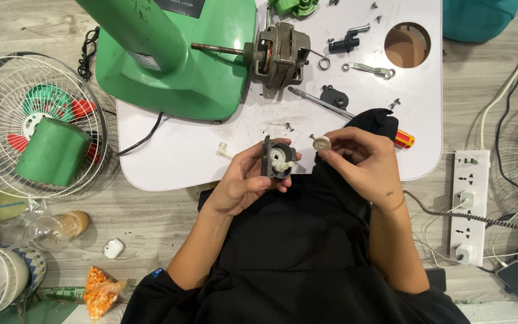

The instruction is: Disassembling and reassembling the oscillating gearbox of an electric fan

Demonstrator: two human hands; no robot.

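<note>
The right hand [364, 162] pinches a small white gear [321, 143] at its ten o'clock, just beside the dark gear housing [277, 159] gripped upright in the left hand [247, 180], above the white counter [199, 162].

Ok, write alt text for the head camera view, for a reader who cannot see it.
Left hand holds a small dark gearbox; right hand pinches a white gear beside it. Beyond them, a white board carries a fan motor and a green fan base.

a makeshift home repair spot: dismantled green fan body [169, 54], motor [280, 55], screwdriver [355, 114] on a white board [211, 150].
</note>
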